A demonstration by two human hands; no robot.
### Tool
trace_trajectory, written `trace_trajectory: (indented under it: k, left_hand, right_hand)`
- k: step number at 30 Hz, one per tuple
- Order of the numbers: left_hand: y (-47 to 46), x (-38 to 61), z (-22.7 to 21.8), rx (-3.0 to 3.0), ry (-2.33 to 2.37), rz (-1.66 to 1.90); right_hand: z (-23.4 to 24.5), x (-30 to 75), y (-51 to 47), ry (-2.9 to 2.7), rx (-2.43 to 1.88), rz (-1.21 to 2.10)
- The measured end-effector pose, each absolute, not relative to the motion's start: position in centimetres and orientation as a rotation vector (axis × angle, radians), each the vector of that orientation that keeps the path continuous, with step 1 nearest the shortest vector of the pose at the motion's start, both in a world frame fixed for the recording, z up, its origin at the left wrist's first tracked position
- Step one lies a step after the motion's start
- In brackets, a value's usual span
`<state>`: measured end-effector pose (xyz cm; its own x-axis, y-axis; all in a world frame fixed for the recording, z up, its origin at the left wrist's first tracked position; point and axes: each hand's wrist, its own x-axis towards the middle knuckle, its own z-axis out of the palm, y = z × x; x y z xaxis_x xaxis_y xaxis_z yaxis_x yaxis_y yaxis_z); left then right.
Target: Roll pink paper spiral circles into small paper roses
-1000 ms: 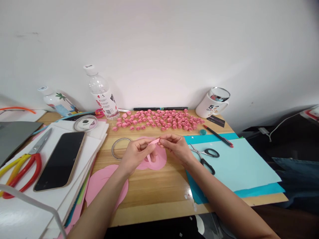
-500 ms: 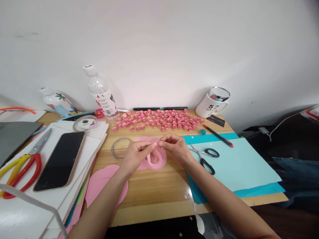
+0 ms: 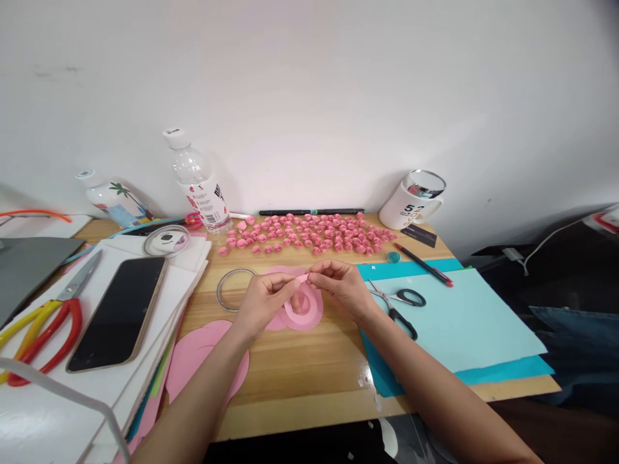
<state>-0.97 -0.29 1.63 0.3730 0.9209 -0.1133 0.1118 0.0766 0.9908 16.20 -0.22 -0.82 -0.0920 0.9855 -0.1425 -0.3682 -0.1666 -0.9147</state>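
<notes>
On your white mug (image 3: 402,205) a "5" reads clearly; the tall bottle's (image 3: 207,201) red and black print is too small to make out. Your left hand (image 3: 264,301) and right hand (image 3: 342,288), fingertips drawn together, both pinch a curled pink paper strip (image 3: 300,319) over pink paper circles (image 3: 317,310) on the desk (image 3: 294,377).

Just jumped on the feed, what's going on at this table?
A person's left hand and right hand meet over the wooden table, pinching a curled pink paper strip between them. Pink paper discs lie below and nearby. Many small pink paper rolls are spread behind the hands; black-handled scissors lie to the right.
</notes>
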Motion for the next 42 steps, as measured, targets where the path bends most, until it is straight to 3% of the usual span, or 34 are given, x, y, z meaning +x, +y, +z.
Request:
trace_trajectory:
  k: [42]
  left_hand:
    - [-0.18,-0.99,2.12,1.332,1.067,0.875]
  right_hand:
    - [-1.19,16.38,-0.11,-0.920,-0.966,1.528]
